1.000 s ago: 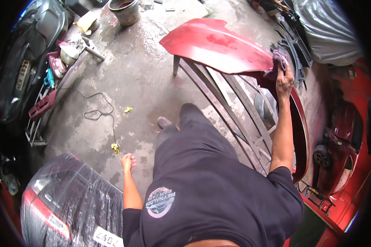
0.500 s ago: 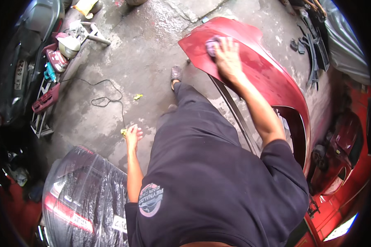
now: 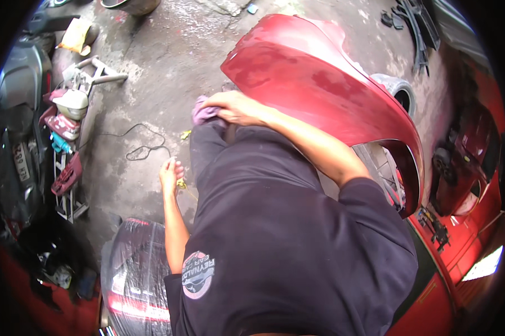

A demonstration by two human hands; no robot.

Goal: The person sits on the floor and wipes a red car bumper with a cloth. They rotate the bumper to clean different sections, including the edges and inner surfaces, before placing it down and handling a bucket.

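My right hand (image 3: 237, 107) is closed around a bunched purple cloth (image 3: 204, 110), low over my dark trouser leg and off the near left end of a red car fender (image 3: 303, 84). The fender's face has darker, damp-looking patches, and its wheel arch curves down at the right. On the left, my left hand (image 3: 170, 172) hangs with fingers loosely bent and apart, with nothing visible in it. Just beside it is a small yellow thing (image 3: 181, 183); whether they touch I cannot tell.
A thin black cable (image 3: 146, 150) loops on the stained concrete. Left stand a metal frame (image 3: 98, 75) with painted parts and a dark motorbike (image 3: 20, 112). A plastic-wrapped car (image 3: 135, 269) is at lower left. A tyre (image 3: 399, 92) lies behind the fender; black trim pieces (image 3: 417, 33) lie beyond.
My right hand and the cloth have left the fender's surface, moving left and toward me. My left hand's fingers are more bent than before. The whole view has shifted somewhat.
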